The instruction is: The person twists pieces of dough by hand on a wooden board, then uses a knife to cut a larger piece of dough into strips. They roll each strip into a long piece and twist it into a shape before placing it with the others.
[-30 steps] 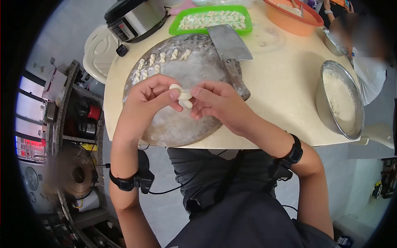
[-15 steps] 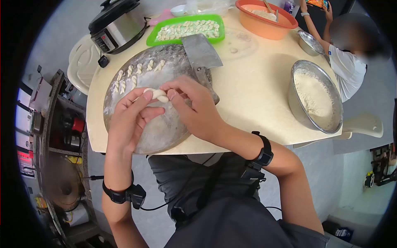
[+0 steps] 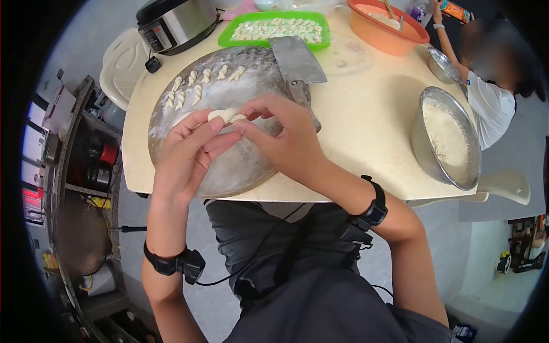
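Note:
Between my two hands is a pale dough twist [image 3: 229, 114], held in the air over a floured round board [image 3: 229, 174]. My left hand [image 3: 191, 137] pinches its left end between thumb and fingers. The fingers of my right hand [image 3: 280, 128] are closed on its right end. Several small finished-looking twists [image 3: 198, 93] lie in two rows on the far left of the board. A cleaver [image 3: 296, 60] rests at the board's right edge, its broad blade pointing away and reaching toward a green tray.
The green tray [image 3: 226, 40] of small dough pieces stands behind the board. A metal bowl of flour [image 3: 426, 137] is at the right, with a smaller metal bowl [image 3: 443, 66] and an orange basin [image 3: 389, 39] beyond. A pressure cooker [image 3: 177, 28] stands back left. Another person [image 3: 492, 108] sits at right.
The camera view has shifted, so the table appears a little farther right and higher. Both hands still hold the dough twist, and my right fingers have changed their grip slightly at its end.

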Available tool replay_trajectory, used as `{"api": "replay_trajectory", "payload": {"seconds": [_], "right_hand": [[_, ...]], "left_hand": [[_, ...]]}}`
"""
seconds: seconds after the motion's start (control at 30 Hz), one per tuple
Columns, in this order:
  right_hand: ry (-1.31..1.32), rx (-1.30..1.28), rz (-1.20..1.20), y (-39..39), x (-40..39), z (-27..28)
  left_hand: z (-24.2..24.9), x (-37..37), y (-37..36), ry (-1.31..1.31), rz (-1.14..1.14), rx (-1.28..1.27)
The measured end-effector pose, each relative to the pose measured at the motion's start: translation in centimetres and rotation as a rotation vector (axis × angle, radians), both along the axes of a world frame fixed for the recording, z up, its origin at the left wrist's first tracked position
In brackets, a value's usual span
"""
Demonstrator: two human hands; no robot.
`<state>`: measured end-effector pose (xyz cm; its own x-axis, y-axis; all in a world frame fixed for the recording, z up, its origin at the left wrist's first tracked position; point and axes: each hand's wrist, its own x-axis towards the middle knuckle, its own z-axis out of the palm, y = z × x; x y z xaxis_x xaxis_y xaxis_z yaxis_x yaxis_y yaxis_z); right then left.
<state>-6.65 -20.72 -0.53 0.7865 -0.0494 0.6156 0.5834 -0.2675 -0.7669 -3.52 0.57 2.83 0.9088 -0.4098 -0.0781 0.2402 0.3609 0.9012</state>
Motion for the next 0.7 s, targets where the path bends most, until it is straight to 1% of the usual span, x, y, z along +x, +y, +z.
{"api": "replay_trajectory", "payload": {"seconds": [0.07, 0.17, 0.23, 0.33, 0.43, 0.53, 0.63, 0.7], "right_hand": [[0.0, -0.013, 0.011, -0.2, 0.2, 0.0], [-0.038, -0.026, 0.028, -0.3, 0.5, -0.3], [-0.078, -0.033, 0.05, -0.3, 0.6, -0.2], [-0.02, -0.022, 0.103, -0.1, 0.3, -0.1], [0.177, 0.106, 0.213, -0.4, 0.2, -0.1], [0.284, 0.298, 0.33, -0.4, 0.4, 0.1], [0.371, 0.373, 0.395, -0.5, 0.4, 0.2], [0.367, 0.31, 0.37, -0.6, 0.4, 0.3]], "left_hand": [[-0.3, 0.3, 0.2, -0.055, 0.003, 0.05], [-0.4, 0.4, -0.2, -0.183, 0.091, 0.214], [-0.7, 0.5, -0.8, -0.194, 0.084, 0.17], [-0.7, 0.4, -1.2, -0.225, 0.071, 0.142], [-1.2, 0.5, -0.8, -0.241, 0.064, 0.137], [-1.1, 1.0, -0.3, -0.254, 0.049, 0.159], [-0.8, 1.1, 0.1, -0.265, 0.02, 0.177], [-0.6, 1.2, 0.3, -0.273, 0.005, 0.198]]}}
